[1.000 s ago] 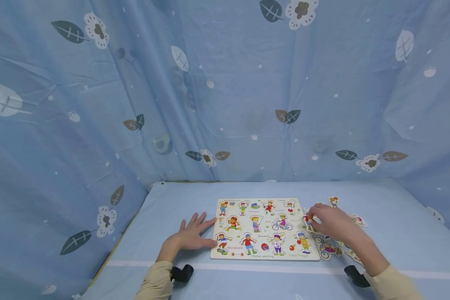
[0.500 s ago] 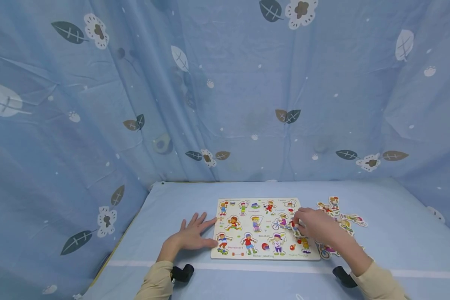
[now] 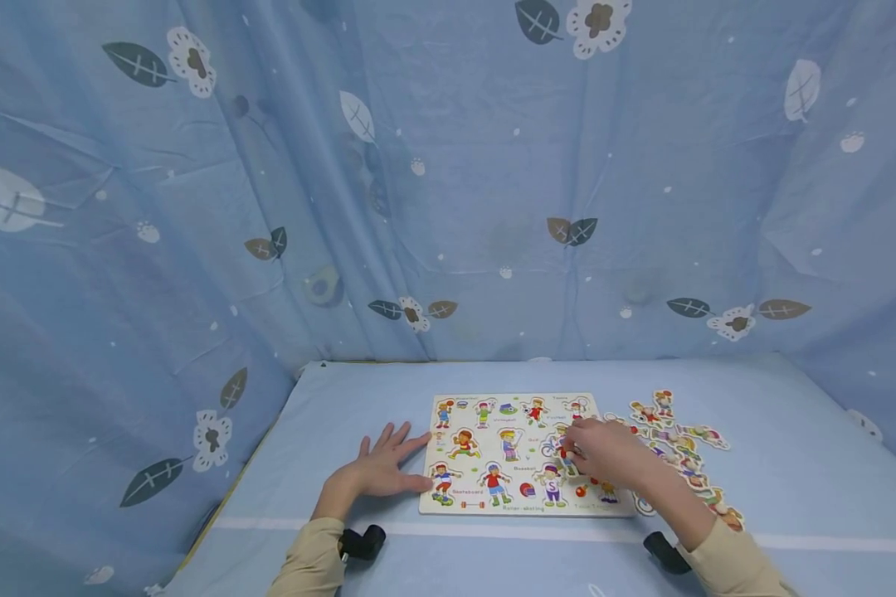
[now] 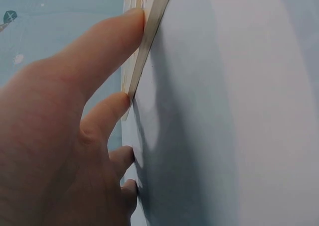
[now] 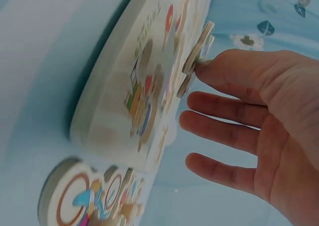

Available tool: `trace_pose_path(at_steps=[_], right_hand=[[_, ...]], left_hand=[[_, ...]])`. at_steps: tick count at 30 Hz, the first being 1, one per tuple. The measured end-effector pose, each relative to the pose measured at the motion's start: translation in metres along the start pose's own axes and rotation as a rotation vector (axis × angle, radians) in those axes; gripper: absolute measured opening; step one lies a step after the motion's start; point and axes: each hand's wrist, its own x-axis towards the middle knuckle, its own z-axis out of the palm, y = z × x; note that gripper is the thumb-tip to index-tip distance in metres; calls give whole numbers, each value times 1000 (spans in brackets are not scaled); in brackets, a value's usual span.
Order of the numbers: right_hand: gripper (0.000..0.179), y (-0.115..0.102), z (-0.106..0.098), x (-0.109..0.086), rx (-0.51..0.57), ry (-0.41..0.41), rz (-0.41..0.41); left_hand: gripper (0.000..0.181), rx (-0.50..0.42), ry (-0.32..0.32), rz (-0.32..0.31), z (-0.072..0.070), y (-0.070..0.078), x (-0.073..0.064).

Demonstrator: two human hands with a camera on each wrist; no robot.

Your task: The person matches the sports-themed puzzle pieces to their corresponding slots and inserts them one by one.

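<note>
A pale wooden puzzle board [image 3: 487, 452] printed with children playing sports lies on the table. My left hand [image 3: 377, 473] has its fingers spread at the board's left edge; in the left wrist view the thumb [image 4: 127, 29] and index fingertip touch that edge. My right hand [image 3: 608, 454] is over the board's right half. Between thumb and index finger it pinches a flat wooden puzzle piece [image 5: 198, 49], tilted above the board in the right wrist view, the other fingers extended. In the head view the piece overlaps the cyclist picture, and the hand hides part of the board.
Several loose puzzle pieces [image 3: 687, 460] lie in a scattered pile right of the board. One with a bicycle [image 5: 89, 201] lies close to the board's corner. A blue cloth covers the table [image 3: 373, 390], and a blue patterned curtain [image 3: 463, 207] hangs behind and at the sides.
My right hand has moved left from the loose pieces to over the board, carrying a puzzle piece, and uncovered more of the pile. The left hand has stayed at the board's edge.
</note>
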Motion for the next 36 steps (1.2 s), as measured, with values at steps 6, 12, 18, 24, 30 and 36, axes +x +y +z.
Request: trace_pose_path(at_steps=[6,12,18,24,30,36], right_hand=[[6,-11,2,2,14,-7,-31],[7,-21,7,4,-19,3,-48],[8,-31,10,9,-31,18,-49],[7,-41,10,13,-14,2,-54],[7,-46,14,15,-12,-7,-65],[7,-46,17,15,-49,13,-89]], left_hand=[[87,9,-4,-2,0,-1,0],[87,7,-11,-10,0,-1,0],[86,7,-7,-12,1,-1,0],[87,7,1,3,0,-2,-1],[87,3,12,11,-1,0,-2],[86,9,12,10,-1,1,-2]])
